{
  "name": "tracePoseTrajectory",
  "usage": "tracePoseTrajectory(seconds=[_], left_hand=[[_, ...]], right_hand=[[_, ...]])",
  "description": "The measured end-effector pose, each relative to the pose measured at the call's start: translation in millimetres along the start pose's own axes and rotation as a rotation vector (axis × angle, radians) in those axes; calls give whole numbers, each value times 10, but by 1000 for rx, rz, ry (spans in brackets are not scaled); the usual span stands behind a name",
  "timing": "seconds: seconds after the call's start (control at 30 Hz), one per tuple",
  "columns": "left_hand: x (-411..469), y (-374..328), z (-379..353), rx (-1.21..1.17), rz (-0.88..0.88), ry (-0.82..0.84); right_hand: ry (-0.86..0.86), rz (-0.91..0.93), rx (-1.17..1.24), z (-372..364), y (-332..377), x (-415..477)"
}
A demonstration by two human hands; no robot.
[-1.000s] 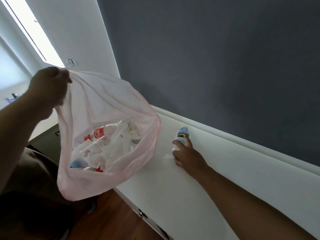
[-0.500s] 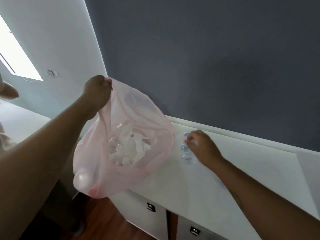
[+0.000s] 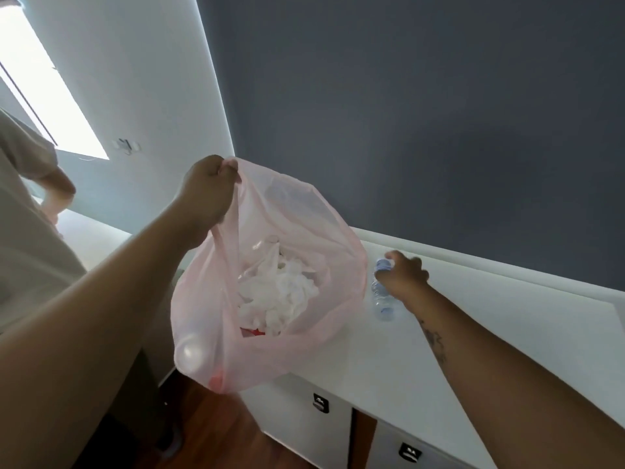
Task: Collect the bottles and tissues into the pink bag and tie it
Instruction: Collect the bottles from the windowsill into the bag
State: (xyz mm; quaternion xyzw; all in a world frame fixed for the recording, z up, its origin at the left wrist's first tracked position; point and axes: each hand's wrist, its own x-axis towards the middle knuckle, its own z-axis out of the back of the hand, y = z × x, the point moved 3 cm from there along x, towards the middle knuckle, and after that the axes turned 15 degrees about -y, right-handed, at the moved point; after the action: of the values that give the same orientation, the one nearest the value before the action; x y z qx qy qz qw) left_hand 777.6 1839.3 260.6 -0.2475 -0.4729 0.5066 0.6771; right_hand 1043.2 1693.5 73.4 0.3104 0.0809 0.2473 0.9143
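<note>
While the left hand pinches the pink bag's rim, the bag hangs open.
Tissues fill it; at the bag's 3 o'clock, the right hand closes on a clear bottle lying on the white cabinet.

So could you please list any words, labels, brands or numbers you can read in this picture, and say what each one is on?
No text can be read in this picture.
Clear plastic water bottle under the right hand: any label is blurred, unreadable.
Red patch among the white tissues in the translucent pink plastic bag held by the left hand: no lettering legible.
Small black tags on the white cabinet fronts: white marks too small to read.
</note>
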Motion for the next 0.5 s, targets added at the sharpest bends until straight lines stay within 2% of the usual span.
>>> tracePoseTrajectory(seconds=[0.07, 0.17, 0.3, 0.37, 0.43, 0.5], left_hand=[[-12, 50, -5, -3, -16, 4], [-17, 129, -30, 9, -56, 10], [23, 193, -107, 23, -53, 40], [54, 192, -130, -13, -22, 47], [72, 162, -129, -35, 9, 46], [84, 121, -105, -46, 27, 48]], right_hand=[[115, -10, -111, -239, -191, 1], [112, 66, -62, -533, -297, -54], [-17, 0, 64, -532, -340, -182], [-141, -45, 226, -319, -308, -205], [-245, 2, 445, -49, -154, -255], [-303, 124, 602, 198, 144, -433]])
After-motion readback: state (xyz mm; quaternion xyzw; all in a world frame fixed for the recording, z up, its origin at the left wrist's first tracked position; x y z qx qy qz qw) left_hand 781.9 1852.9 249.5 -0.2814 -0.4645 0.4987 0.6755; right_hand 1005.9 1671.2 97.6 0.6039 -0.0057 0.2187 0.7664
